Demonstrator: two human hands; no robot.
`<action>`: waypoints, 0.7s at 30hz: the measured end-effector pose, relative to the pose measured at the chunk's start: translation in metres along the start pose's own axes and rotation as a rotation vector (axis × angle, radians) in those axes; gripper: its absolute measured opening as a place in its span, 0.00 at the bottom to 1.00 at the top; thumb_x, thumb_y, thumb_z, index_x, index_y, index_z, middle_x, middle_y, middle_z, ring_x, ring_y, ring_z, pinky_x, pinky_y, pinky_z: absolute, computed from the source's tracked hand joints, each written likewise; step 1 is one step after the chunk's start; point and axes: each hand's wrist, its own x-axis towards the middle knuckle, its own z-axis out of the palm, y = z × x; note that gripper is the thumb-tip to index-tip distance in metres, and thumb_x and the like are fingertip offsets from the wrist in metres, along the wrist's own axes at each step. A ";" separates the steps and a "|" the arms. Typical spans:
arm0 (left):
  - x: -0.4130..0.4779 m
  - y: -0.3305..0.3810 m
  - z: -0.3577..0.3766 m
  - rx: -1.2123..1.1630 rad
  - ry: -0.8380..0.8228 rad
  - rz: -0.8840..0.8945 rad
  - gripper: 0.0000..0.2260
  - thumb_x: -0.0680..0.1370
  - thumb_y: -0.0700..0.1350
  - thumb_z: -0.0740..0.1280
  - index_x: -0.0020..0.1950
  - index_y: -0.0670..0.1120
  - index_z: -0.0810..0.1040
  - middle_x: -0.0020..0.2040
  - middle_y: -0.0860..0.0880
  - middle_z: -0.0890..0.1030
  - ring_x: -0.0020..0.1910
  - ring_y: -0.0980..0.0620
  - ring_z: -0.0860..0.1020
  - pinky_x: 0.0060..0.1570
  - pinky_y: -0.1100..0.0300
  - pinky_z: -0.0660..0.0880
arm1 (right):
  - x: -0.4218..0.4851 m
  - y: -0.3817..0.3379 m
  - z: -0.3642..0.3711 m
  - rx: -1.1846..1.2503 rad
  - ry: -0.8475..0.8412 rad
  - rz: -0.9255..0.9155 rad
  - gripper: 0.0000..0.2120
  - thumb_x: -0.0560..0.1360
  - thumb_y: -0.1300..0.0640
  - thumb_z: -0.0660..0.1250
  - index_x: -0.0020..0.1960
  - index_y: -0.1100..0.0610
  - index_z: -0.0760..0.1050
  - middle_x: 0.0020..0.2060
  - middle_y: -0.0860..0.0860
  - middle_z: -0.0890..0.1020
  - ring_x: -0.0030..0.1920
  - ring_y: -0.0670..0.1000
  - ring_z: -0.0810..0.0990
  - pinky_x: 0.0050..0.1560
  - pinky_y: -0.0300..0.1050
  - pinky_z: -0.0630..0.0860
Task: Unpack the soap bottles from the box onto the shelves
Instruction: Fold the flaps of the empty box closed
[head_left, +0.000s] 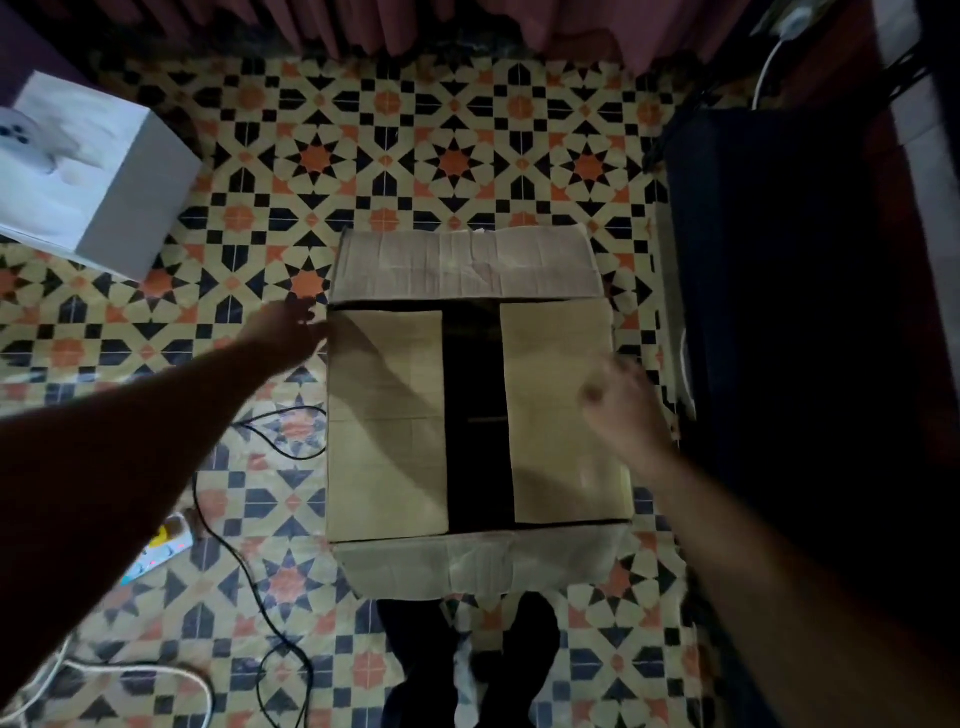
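A brown cardboard box (387, 415) stands on the patterned tile floor in front of my feet. Its far and near flaps are folded outward. The two side flaps lie nearly flat over the top, with a dark gap between them. No soap bottles show through that gap. My left hand (291, 327) is at the box's far left corner, fingers touching the edge of the left flap. My right hand (621, 402) is blurred above the right flap near its outer edge, fingers loosely curled and holding nothing.
A white carton (88, 166) sits on the floor at the far left. A dark piece of furniture (789, 312) fills the right side. Black cable (244, 566) and white cable (130, 670) lie on the floor at the lower left. Pink curtains (467, 26) hang at the back.
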 end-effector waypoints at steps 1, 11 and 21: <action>0.009 0.009 -0.009 -0.080 -0.030 -0.037 0.23 0.79 0.51 0.67 0.71 0.42 0.70 0.58 0.40 0.79 0.53 0.42 0.79 0.56 0.44 0.77 | 0.019 -0.010 -0.012 -0.011 -0.009 -0.016 0.23 0.80 0.57 0.63 0.74 0.56 0.65 0.73 0.54 0.66 0.70 0.55 0.68 0.64 0.47 0.69; 0.025 0.062 -0.020 -0.714 -0.228 -0.240 0.14 0.81 0.54 0.61 0.55 0.44 0.73 0.52 0.45 0.76 0.47 0.48 0.76 0.46 0.55 0.75 | 0.110 -0.053 -0.073 0.655 -0.298 0.298 0.17 0.81 0.50 0.62 0.67 0.55 0.69 0.59 0.52 0.77 0.53 0.53 0.82 0.47 0.45 0.79; -0.015 0.039 -0.046 -0.958 -0.130 -0.104 0.23 0.79 0.56 0.63 0.65 0.40 0.73 0.59 0.41 0.79 0.53 0.46 0.82 0.54 0.54 0.78 | 0.065 -0.021 -0.068 1.382 -0.207 0.419 0.20 0.83 0.50 0.58 0.70 0.60 0.69 0.66 0.59 0.74 0.63 0.58 0.78 0.52 0.52 0.79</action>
